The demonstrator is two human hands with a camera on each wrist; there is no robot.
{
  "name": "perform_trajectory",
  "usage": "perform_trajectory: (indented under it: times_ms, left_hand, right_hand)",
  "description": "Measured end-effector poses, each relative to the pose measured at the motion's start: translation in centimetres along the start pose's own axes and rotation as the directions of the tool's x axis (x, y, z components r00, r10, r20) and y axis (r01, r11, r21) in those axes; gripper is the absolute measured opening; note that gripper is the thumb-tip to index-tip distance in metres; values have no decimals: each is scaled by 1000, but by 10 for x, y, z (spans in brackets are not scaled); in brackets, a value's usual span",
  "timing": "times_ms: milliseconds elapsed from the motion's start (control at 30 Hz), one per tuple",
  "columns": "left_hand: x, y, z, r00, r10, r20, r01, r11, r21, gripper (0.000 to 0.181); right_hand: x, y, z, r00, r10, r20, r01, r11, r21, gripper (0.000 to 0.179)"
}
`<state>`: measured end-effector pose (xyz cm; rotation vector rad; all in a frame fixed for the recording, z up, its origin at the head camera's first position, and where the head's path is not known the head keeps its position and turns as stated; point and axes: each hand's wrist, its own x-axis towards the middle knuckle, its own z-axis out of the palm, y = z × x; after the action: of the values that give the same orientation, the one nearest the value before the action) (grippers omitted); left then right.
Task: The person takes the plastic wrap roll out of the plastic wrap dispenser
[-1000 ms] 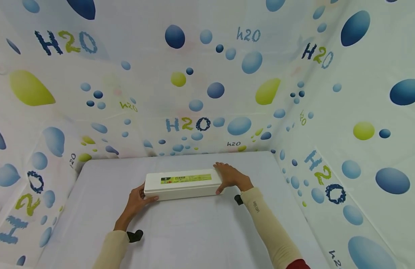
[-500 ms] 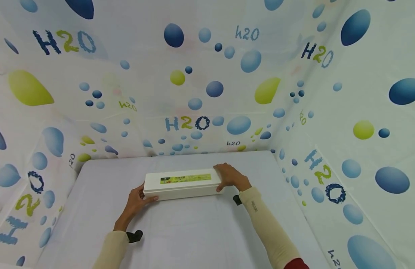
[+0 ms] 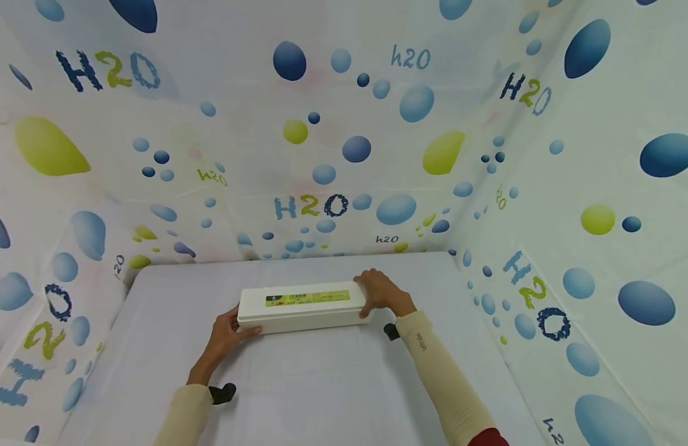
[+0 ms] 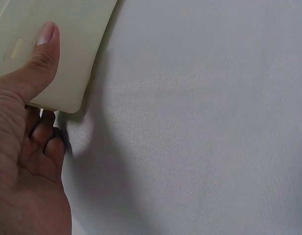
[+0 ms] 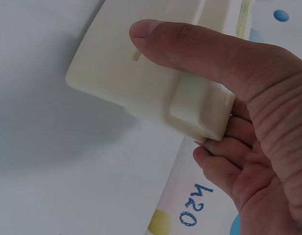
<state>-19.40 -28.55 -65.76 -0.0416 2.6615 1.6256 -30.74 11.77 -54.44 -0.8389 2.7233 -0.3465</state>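
Note:
A long white lidded plastic box (image 3: 316, 321) with a yellow-green printed label (image 3: 307, 298) lies lengthwise between both hands. My left hand (image 3: 227, 334) grips its left end. In the left wrist view, the left thumb presses the long front side of the box (image 4: 77, 58) while the other fingers curl at its end. My right hand (image 3: 382, 292) holds the opposite end. Seen from the right wrist, that thumb lies across the front side of the box (image 5: 109, 63), with curled fingers behind the end. The lid looks closed. Whether the underside touches the table cannot be told.
A white cloth covers the table (image 3: 316, 384). Behind it and at both sides hang white sheets (image 3: 243, 142) printed with blue and green drops and H2O lettering. Small black pieces (image 3: 224, 393) stick out at the wrists beside the beige sleeves.

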Motion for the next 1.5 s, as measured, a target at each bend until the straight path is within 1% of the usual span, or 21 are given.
perform_trajectory:
  times_ms: [133,300,400,500,567,867,967,1167,1333,1500]
  left_hand:
    - [0,0,0,1000,24,1,-24,1000,-7,101]
    - [-1,0,0,1000,17,-1,-17,1000,-9,100]
    - [-1,1,0,1000,11,-2,-11,1000,-4,99]
    - [-1,1,-1,1000,17,0,-17,1000,-7,98]
    - [-1,0,-1,1000,18,-1,-18,1000,-12,98]
    - [-1,-2,-1,999,31,-4,-32,999,-28,93]
    - [-1,-1,-1,999,38,-12,-38,999,-23,89]
    - [-2,0,0,999,40,-12,-41,998,-43,82]
    - [-1,0,0,999,41,-15,-41,999,-25,88]
    - [0,1,-1,999,41,-5,-42,998,-53,98]
  right_hand:
    - [1,1,0,1000,3,-5,-3,1000,-21,95]
    - [1,3,1,1000,6,-12,-6,1000,-23,96]
    - [1,3,0,1000,17,-24,-16,1000,21,96]
    - [1,3,-2,999,36,-31,-34,996,78,95]
    - [0,2,-3,998,43,-36,-40,994,97,94]
    - [-1,-1,-7,997,33,-63,-29,997,68,88]
    - [-1,1,-7,998,32,-62,-27,997,76,89]
    - [-2,5,-6,996,25,-82,-18,996,91,90]
    - [-5,8,-6,994,36,-103,-25,994,105,91]
    - [-9,12,-4,991,70,-115,-56,991,120,92]
